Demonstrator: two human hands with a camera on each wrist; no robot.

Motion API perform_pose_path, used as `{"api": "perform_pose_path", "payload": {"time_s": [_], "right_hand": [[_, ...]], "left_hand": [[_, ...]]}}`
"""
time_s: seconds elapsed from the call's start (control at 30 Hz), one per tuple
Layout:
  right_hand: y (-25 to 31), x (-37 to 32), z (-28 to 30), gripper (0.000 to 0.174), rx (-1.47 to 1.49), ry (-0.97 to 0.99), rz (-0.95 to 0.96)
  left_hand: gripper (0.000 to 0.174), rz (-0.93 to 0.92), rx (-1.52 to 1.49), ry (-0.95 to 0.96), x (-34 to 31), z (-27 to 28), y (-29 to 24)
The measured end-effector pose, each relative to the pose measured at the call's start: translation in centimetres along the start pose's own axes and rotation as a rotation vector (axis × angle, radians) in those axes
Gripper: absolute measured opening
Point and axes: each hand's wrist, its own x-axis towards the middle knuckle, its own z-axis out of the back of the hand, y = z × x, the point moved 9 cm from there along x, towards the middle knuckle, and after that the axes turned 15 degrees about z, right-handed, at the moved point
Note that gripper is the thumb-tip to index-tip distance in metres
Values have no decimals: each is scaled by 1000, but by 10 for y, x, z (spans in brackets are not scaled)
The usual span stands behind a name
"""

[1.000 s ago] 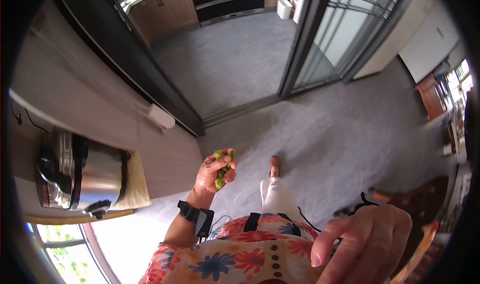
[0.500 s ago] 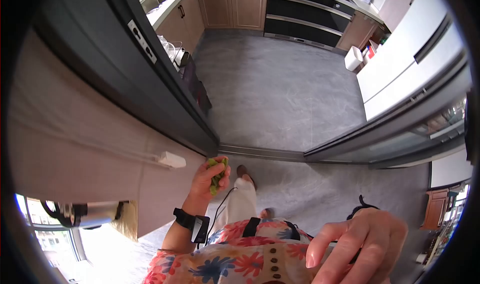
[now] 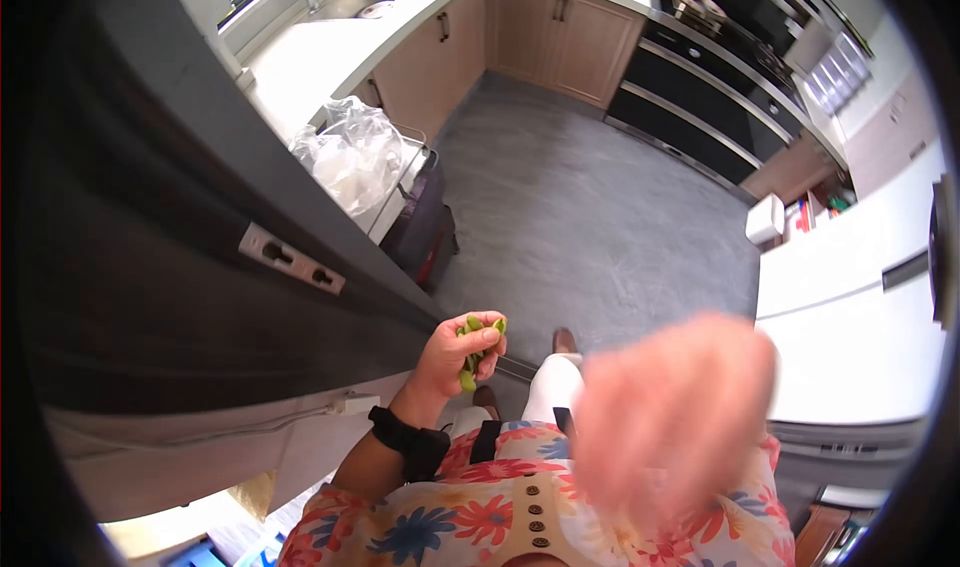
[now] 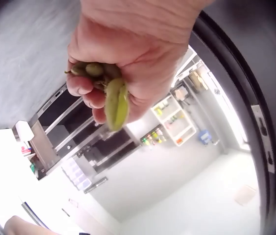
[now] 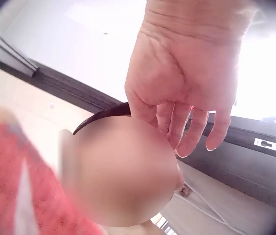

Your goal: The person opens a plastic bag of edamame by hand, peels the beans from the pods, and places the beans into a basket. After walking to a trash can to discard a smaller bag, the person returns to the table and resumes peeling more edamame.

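My left hand (image 3: 452, 352) grips several green bean pods (image 3: 468, 375), its fingers curled round them and the thumb on top. From the wrist below, one plump pod (image 4: 116, 105) sticks out of the fist, while others are partly hidden in the palm. My right hand (image 3: 675, 412) is raised close to the head camera and blurred. In the right wrist view that hand (image 5: 184, 81) hangs with its fingers loosely extended in front of the person's head, holding nothing.
A dark door frame with a metal strike plate (image 3: 290, 257) stands close on the left. Beyond it are a clear plastic bag (image 3: 355, 152) over a dark suitcase (image 3: 415, 222), a counter with a sink, an oven (image 3: 690, 97) and a white fridge (image 3: 850, 317).
The person has walked forward into the kitchen doorway, the view turning so more counter shows. The left hand keeps its grip on the pods. The right hand has risen closer to the head.
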Motion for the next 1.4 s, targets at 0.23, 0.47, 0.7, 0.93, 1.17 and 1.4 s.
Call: {"api": "perform_pose_path", "payload": {"time_s": [0.23,0.47,0.7,0.93,1.17,1.4], "right_hand": [[-243,-66,292,26,-393,-275,-835],[-421,-59,387,45,-550,-126,-928],[-461,36,307,43,-857,225,-619],[-512,19,199,29,-718,992,-491],[-441,42,227,32,-729,654,-347],[-490,32,221,19,-770,865,-383]], "left_hand": [[17,-228,-164,-188,36,45,-47],[19,-483,-326,-442,58,45,-84],[19,-645,-522,-574,48,50,-86],[21,-701,-525,-648,42,46,-92],[20,-781,-480,-602,35,48,-129],[22,-797,-426,-572,35,40,-152]]}}
